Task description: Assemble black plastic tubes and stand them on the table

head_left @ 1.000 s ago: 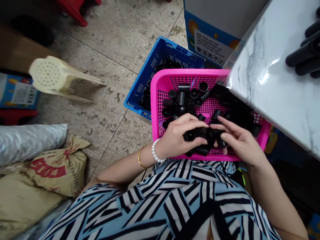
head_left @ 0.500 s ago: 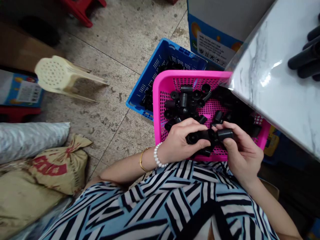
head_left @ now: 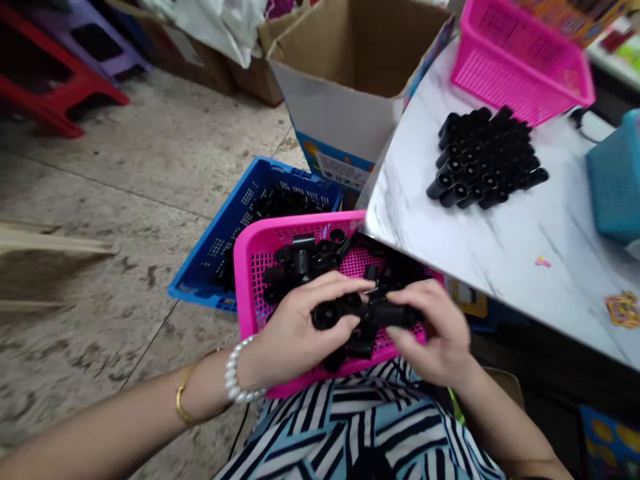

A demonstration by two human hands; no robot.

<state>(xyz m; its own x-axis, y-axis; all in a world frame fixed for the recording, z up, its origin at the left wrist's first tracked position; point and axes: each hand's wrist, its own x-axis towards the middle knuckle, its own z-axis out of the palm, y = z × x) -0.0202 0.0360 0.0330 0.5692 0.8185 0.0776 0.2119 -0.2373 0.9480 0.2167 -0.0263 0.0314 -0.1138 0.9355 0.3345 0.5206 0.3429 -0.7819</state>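
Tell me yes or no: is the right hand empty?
No, the right hand grips a black tube over the nearer pink basket.

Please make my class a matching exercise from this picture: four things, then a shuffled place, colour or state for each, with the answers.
1. Left hand
2. Blue crate
3. Stack of black tubes
4. Open cardboard box

A. White and blue outside, brown inside
B. On the marble-patterned table
C. Gripping a black part
D. Partly behind the pink basket under the hands

Pairs: 1-C, 2-D, 3-B, 4-A
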